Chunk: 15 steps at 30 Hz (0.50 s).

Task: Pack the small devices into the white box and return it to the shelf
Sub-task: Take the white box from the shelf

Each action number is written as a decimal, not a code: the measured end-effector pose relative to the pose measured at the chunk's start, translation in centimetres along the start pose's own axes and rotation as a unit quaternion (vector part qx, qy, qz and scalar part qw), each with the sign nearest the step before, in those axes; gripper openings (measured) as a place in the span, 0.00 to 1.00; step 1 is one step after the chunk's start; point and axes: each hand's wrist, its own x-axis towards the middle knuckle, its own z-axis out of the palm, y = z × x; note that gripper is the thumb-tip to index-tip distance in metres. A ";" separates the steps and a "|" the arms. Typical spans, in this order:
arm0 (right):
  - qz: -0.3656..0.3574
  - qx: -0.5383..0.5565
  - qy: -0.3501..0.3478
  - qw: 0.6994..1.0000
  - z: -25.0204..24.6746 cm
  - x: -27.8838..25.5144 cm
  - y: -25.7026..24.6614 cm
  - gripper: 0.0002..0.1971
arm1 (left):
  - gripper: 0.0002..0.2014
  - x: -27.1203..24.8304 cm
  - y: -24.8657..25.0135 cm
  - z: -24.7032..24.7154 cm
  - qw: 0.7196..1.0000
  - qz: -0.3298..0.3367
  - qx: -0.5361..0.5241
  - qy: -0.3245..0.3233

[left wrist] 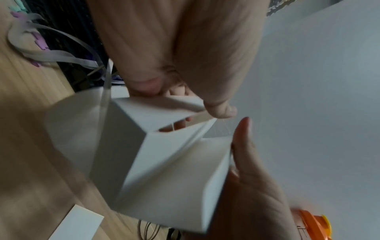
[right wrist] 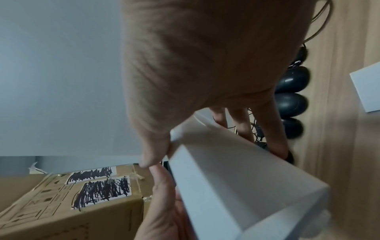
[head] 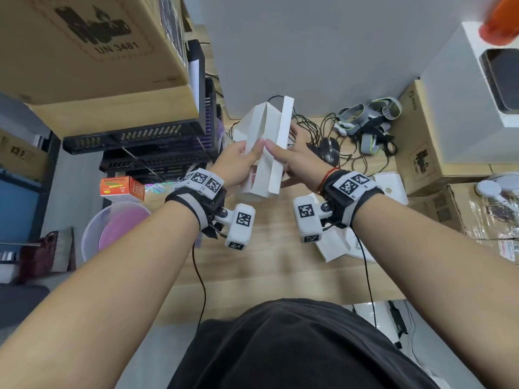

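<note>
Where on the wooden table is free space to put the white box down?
The bare wooden table between the two forearms, near the person's body, is free. Behind the white cardboard box it is crowded: black cables, dark computer mouse, grey straps.

A folded white cardboard box, flaps open, is gripped above a pale wooden worktop by the left hand, the right hand holding its opposite edge.
</note>
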 end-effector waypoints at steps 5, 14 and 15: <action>-0.023 -0.058 0.011 0.998 0.6 0.5 0.1 0.35 | 0.18 -0.2 0.8 0.7 0.999 -0.018 -0.044 0.010; -0.059 -0.020 -0.011 0.998 2.5 0.9 -0.2 0.27 | 0.18 0.1 1.4 1.8 0.998 0.004 -0.057 0.038; -0.059 -0.012 -0.009 0.998 2.6 0.8 -0.3 0.28 | 0.19 0.2 1.5 1.9 0.997 0.005 -0.056 0.045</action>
